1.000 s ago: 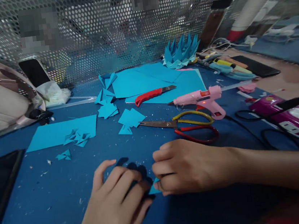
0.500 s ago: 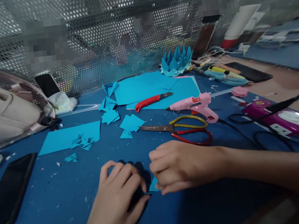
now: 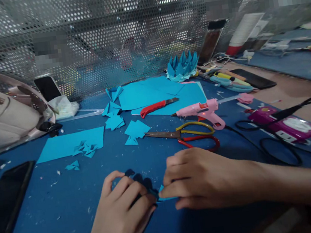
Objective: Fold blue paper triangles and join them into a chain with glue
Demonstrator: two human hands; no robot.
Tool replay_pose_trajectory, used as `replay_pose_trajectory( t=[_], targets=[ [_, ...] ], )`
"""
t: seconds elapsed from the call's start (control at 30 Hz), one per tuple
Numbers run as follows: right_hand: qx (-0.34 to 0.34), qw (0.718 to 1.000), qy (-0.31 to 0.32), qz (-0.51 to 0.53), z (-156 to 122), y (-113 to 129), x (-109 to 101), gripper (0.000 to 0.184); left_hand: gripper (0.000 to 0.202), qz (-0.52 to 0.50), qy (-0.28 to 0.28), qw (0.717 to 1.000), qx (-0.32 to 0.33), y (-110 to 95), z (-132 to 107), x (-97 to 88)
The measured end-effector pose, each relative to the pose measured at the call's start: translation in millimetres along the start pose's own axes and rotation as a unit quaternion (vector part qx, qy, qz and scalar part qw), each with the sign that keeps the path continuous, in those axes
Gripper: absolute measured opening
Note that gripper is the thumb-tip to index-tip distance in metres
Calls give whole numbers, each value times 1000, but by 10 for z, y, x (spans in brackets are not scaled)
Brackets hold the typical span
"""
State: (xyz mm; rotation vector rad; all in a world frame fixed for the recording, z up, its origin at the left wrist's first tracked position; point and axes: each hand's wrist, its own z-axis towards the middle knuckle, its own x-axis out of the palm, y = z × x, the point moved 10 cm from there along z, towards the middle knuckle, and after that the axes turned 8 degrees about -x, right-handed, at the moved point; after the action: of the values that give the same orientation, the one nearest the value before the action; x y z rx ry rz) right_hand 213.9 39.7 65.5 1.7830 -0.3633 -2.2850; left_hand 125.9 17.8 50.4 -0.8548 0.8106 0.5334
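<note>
A small folded piece of blue paper (image 3: 166, 195) lies low at the front of the blue table, mostly covered by my fingers. My right hand (image 3: 193, 178) is closed on it from the right, fingertips pressing its upper face. From the left, my left hand (image 3: 127, 201) pinches the paper's left end between thumb and index finger, its other fingers curled. Just beyond my right hand lie scissors (image 3: 184, 132) with one yellow and one red handle. Loose blue paper squares (image 3: 137, 129) sit by their blade tips.
A pink glue gun (image 3: 200, 111) and a red-handled knife (image 3: 158, 106) lie further back, near blue sheets (image 3: 146, 91). A folded blue paper ring (image 3: 182, 67) stands behind. Left are a phone (image 3: 10, 202) and folded pieces (image 3: 86, 149); right, a purple power strip (image 3: 284, 125).
My right hand has shifted slightly right and its index finger now extends along the paper. My left fingertips have closed in on the paper's left end.
</note>
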Motion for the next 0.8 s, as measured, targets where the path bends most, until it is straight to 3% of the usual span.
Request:
replay_pose_trajectory(
  t=[0.1, 0.2, 0.23, 0.3, 0.33, 0.37, 0.43, 0.57, 0.67, 0.8],
  targets=[
    [136, 987, -53, 68, -348, -131, -216, 14, 17, -1, 16, 1000, -1, 21, -2, 13],
    [317, 944, -88, 24, -1040, -460, -417, 26, 17, 7, 38, 999, -13, 54, 11, 43],
    [374, 917, -134, -24, -1325, -581, -556, 32, 17, 5, 38, 999, -13, 55, 17, 41],
    [510, 828, -205, -112, -1931, -817, -755, 36, 18, -12, 20, 1000, -6, 43, 27, 7],
    [535, 798, -249, -123, -2126, -891, -819, 40, 18, -21, 12, 1000, -4, 42, 29, -6],
    [532, 790, -290, -96, -2222, -972, -833, 44, 18, -28, 7, 1000, -5, 44, 29, -12],
    [529, 796, -293, -31, -2212, -1157, -771, 52, 19, -28, 5, 1000, -9, 54, 24, -5],
    [540, 831, -131, -28, -1814, -1349, -648, 38, 19, -17, 11, 1000, -2, 49, 2, 16],
    [543, 832, -110, -21, -1614, -1389, -644, 43, 20, -13, 10, 1000, 3, 46, -3, 12],
    [534, 837, -120, 0, -1549, -1431, -617, 44, 21, -20, 14, 1000, 5, 45, 6, 16]
  ],
)
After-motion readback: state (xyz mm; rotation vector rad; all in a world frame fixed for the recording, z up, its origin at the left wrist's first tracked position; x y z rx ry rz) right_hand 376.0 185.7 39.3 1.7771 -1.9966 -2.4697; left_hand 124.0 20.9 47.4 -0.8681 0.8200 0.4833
